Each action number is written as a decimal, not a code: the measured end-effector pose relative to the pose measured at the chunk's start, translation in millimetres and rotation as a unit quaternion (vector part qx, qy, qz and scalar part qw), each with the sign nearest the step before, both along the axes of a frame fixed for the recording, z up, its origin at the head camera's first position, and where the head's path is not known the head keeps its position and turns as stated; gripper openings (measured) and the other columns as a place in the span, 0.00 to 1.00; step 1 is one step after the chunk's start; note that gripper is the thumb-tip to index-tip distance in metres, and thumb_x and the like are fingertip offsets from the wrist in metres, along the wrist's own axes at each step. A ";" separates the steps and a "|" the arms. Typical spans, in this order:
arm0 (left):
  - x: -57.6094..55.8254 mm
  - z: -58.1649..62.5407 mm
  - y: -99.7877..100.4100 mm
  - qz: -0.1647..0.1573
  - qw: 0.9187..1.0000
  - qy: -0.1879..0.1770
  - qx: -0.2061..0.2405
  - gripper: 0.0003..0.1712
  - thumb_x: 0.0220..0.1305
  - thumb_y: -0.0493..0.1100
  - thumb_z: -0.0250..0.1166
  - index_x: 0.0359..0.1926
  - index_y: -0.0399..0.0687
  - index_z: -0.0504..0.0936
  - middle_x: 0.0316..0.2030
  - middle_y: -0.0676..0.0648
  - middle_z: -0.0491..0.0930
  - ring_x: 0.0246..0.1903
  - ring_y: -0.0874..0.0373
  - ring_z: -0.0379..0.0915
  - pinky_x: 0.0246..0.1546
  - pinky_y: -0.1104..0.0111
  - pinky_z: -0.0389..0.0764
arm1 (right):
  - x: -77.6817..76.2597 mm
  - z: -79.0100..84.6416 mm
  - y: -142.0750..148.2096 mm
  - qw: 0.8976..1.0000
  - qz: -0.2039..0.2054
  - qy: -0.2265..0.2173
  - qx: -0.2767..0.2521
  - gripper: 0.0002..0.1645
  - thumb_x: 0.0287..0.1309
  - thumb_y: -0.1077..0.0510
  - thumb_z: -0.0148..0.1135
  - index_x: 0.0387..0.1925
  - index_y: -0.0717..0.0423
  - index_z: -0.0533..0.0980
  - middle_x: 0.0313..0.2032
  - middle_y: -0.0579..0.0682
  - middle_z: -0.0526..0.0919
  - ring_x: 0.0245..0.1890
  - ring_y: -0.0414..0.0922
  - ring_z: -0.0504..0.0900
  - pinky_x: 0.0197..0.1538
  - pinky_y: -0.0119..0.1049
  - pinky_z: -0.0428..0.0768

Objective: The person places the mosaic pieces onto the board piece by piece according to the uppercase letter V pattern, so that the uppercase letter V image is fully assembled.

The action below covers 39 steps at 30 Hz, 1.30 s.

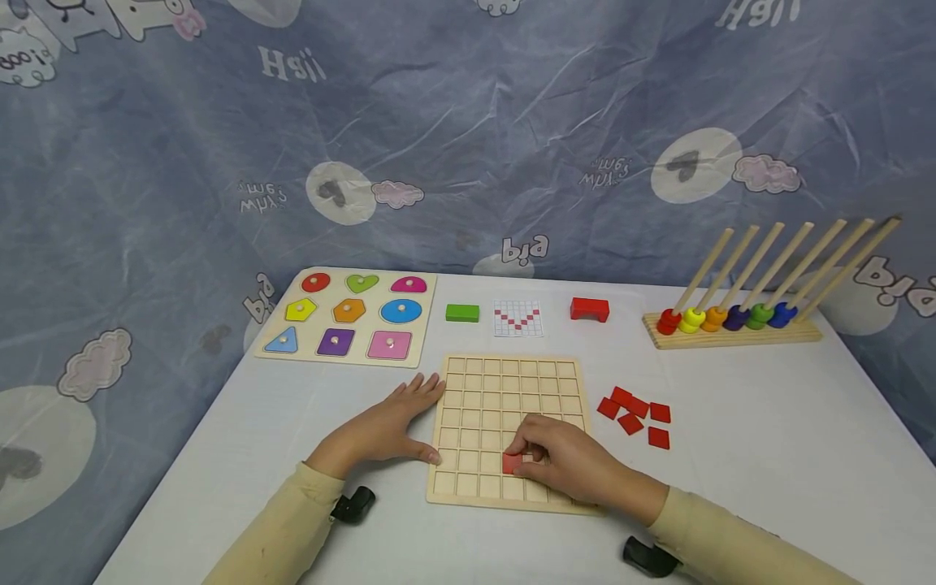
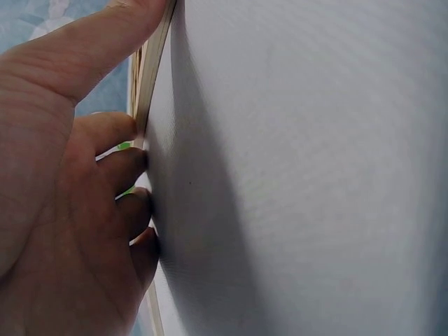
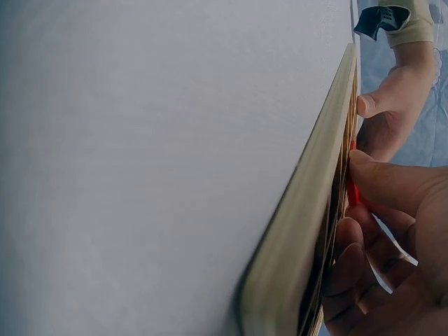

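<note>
A wooden grid board point(image 1: 470, 416) with square cells lies flat on the white table. Over its lower middle my right hand point(image 1: 574, 461) pinches a red square tile point(image 1: 511, 464) between thumb and fingers, at one of the cells. The right wrist view also shows the tile point(image 3: 353, 183) at the board's surface, its lower edge partly hidden. My left hand point(image 1: 391, 422) rests at the board's left edge, fingers spread, thumb and fingertips touching the rim. Several loose red tiles point(image 1: 659, 438) lie to the right of the board.
Behind the board are a green block point(image 1: 462, 314), a pattern card point(image 1: 517, 309) with red squares, and a red arch block point(image 1: 589, 309). A shape puzzle point(image 1: 331, 340) lies at the back left. A peg rack point(image 1: 738, 338) with coloured beads stands at the back right.
</note>
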<state>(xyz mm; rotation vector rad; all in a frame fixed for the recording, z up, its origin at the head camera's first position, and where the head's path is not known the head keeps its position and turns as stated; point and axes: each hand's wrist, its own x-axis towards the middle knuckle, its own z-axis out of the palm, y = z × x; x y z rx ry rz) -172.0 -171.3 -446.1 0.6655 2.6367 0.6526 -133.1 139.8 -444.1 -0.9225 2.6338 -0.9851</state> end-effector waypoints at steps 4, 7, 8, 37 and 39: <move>-0.1 -0.2 0.0 -0.007 1.000 0.005 0.008 0.65 0.48 0.62 0.79 0.80 0.50 0.55 0.80 0.49 0.47 0.80 0.47 0.35 0.79 0.53 0.42 | -0.4 0.6 0.2 1.000 0.005 0.006 0.014 0.11 0.59 0.53 0.75 0.43 0.40 0.85 0.37 0.32 0.79 0.35 0.34 0.75 0.39 0.29 0.77; 0.2 -0.1 -0.6 -0.013 1.000 0.006 0.016 0.64 0.49 0.62 0.79 0.80 0.48 0.55 0.80 0.46 0.48 0.80 0.46 0.35 0.79 0.51 0.42 | -0.5 1.3 0.3 1.000 0.011 0.006 0.019 0.12 0.59 0.52 0.74 0.45 0.40 0.85 0.38 0.32 0.79 0.36 0.34 0.75 0.40 0.29 0.77; 0.4 0.1 -0.8 -0.014 1.000 0.006 0.018 0.64 0.49 0.61 0.79 0.80 0.48 0.55 0.80 0.46 0.48 0.80 0.45 0.35 0.79 0.51 0.41 | -0.4 1.4 0.3 1.000 0.014 0.007 0.019 0.12 0.59 0.53 0.74 0.45 0.40 0.85 0.39 0.32 0.80 0.37 0.34 0.75 0.41 0.29 0.78; 0.2 -0.9 -2.0 -0.010 1.000 0.004 0.010 0.65 0.48 0.63 0.79 0.80 0.51 0.55 0.80 0.49 0.47 0.80 0.47 0.34 0.79 0.53 0.41 | -0.6 2.9 3.5 1.000 0.004 -0.002 0.022 0.13 0.61 0.52 0.73 0.47 0.38 0.86 0.39 0.32 0.80 0.37 0.34 0.76 0.41 0.29 0.79; 0.0 -1.3 -2.1 -0.010 1.000 0.005 0.010 0.65 0.48 0.63 0.79 0.80 0.51 0.55 0.80 0.49 0.47 0.80 0.48 0.34 0.79 0.53 0.42 | -1.1 3.4 5.5 1.000 0.001 -0.008 0.020 0.12 0.61 0.52 0.73 0.47 0.38 0.85 0.39 0.32 0.80 0.37 0.34 0.76 0.41 0.29 0.79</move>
